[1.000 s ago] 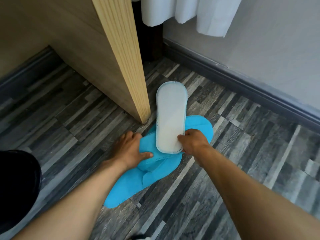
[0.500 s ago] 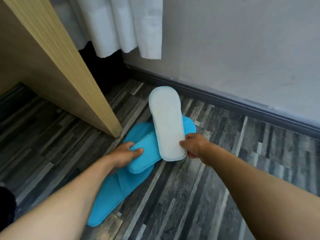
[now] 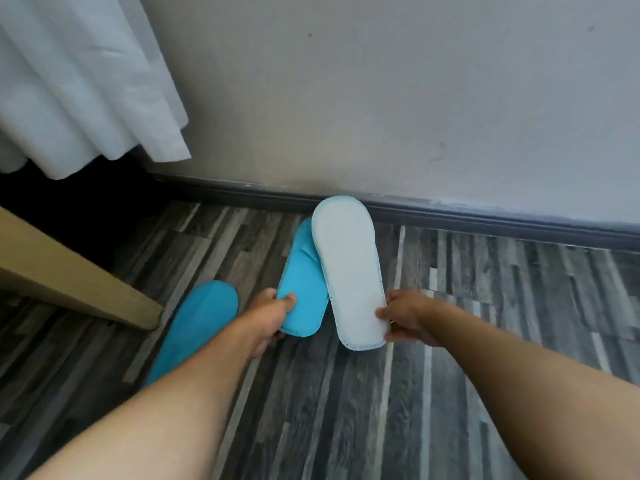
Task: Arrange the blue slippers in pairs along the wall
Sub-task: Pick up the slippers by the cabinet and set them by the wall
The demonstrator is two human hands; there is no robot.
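My left hand [image 3: 268, 318] grips the heel of a blue slipper [image 3: 301, 289] that faces up, toe pointing at the wall. My right hand [image 3: 407, 317] holds the heel of a second slipper [image 3: 349, 271] turned sole up, so its white underside shows; it overlaps the right edge of the first one, and its toe reaches the dark skirting board [image 3: 485, 216]. A third blue slipper [image 3: 197, 323] lies flat on the floor to the left, partly hidden behind my left forearm.
A pale wall [image 3: 415, 98] runs behind the skirting board. A white curtain [image 3: 79, 84] hangs at the upper left. A wooden furniture panel [image 3: 69, 282] juts in from the left, its corner close to the third slipper. The floor [image 3: 485, 323] is grey wood-pattern planks.
Both hands have carried their slippers away from the wooden panel toward the wall. The third slipper stays behind on the floor. The view has turned toward the wall.
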